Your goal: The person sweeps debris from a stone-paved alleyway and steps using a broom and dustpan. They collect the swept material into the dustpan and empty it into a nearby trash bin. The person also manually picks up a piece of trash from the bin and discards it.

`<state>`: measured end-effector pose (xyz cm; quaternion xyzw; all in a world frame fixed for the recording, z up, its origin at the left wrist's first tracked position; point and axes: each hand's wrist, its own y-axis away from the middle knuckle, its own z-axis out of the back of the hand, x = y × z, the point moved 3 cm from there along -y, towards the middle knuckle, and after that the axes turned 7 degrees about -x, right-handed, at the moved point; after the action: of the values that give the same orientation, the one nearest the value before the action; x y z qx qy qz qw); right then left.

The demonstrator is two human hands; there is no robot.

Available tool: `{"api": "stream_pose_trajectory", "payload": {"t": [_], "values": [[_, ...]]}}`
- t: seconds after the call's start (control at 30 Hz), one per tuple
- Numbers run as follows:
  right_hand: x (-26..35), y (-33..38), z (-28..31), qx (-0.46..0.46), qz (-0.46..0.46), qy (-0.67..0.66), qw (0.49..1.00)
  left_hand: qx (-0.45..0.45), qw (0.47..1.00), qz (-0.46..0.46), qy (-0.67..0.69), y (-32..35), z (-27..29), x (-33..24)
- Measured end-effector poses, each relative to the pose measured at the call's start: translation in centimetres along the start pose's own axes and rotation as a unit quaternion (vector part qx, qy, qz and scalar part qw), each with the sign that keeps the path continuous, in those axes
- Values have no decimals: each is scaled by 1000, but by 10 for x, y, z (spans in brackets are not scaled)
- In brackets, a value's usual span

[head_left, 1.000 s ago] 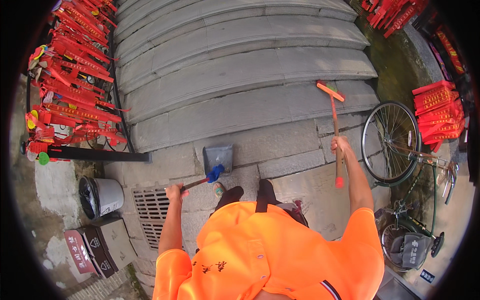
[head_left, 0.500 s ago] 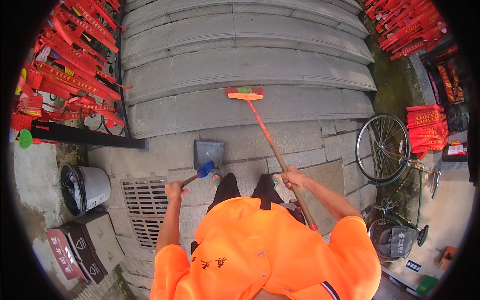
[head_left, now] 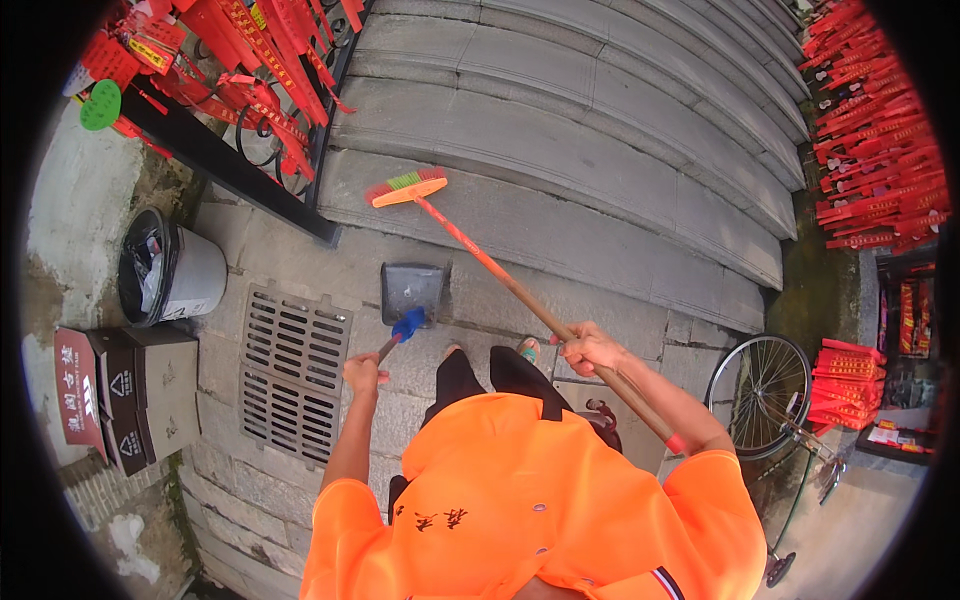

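Note:
My right hand [head_left: 592, 348] is closed round the wooden handle of a broom [head_left: 478, 250]. Its orange head with red and green bristles lies over the lowest stone step, far left of that hand. In my left hand [head_left: 364, 372] I grip the short handle of a long-handled dustpan, of which a blue part shows near the pan. The grey pan [head_left: 412, 288] rests on the paving just ahead of my feet, below the step. A gap separates the broom head from the pan. Whether anything lies in the pan I cannot tell.
Wide stone steps [head_left: 560, 140] rise ahead. On the left are a metal drain grate [head_left: 292, 375], a grey bin [head_left: 190, 275], cardboard boxes [head_left: 165, 395] and a black rail [head_left: 240, 165] hung with red ribbons. A bicycle [head_left: 765, 400] stands on the right near more red ribbons [head_left: 880, 130].
My view has turned to the right, so the steps now slant. The broom head has swung left, nearer above the dustpan. Both hands keep their grips.

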<state>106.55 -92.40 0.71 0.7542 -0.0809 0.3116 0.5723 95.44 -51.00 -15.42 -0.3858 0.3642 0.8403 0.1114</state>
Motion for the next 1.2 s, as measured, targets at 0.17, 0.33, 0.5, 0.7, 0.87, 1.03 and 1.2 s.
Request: {"api": "stream_pose_trajectory", "payload": {"t": [0.17, 0.33, 0.5, 0.7, 0.87, 1.03, 1.2], "values": [[71, -121, -48, 23, 57, 136, 989, -41, 998, 27, 25, 21, 23, -9], [97, -180, -48, 13, 75, 68, 995, -65, 997, 30, 15, 51, 28, -20], [38, -120, 59, 11, 36, 53, 998, -58, 998, 13, -12, 57, 18, -18], [-89, 43, 150, -130, -52, -137, 981, 26, 996, 1, -88, 54, -23, -21], [-139, 112, 149, -201, -42, -220, 954, 82, 989, -29, -116, 55, -60, -37], [-152, 161, 133, -210, 23, -328, 921, 152, 970, -67, -179, 65, -90, -55], [-178, 196, 169, -291, 64, -363, 883, 190, 958, -85, -197, 68, -120, -57]]}}
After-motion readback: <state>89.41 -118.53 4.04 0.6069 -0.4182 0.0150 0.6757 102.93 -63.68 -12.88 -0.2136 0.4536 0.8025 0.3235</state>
